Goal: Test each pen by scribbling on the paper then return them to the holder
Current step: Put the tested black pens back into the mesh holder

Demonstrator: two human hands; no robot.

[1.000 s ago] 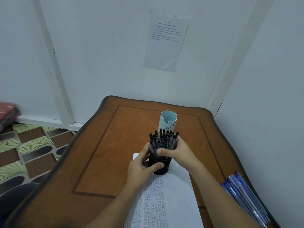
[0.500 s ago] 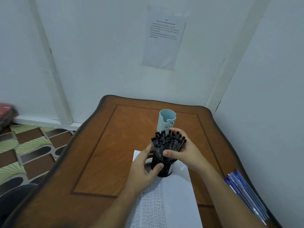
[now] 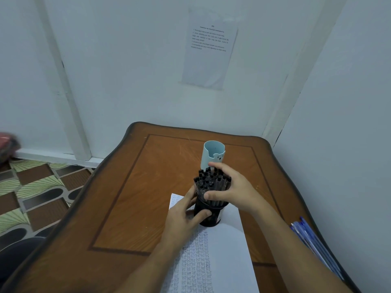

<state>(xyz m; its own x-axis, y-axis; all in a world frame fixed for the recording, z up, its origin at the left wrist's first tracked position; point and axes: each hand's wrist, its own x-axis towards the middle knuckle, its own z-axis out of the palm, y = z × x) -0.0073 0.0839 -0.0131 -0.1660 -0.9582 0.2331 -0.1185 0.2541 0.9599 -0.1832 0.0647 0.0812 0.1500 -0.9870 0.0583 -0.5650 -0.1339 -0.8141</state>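
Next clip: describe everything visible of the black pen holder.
The black cylindrical pen holder stands on the far end of the white paper sheet on the brown wooden table. Dark, material unclear. It is crammed with black-capped pens. The left hand grips its side, thumb across the front; the right hand clasps the pens above its rim.
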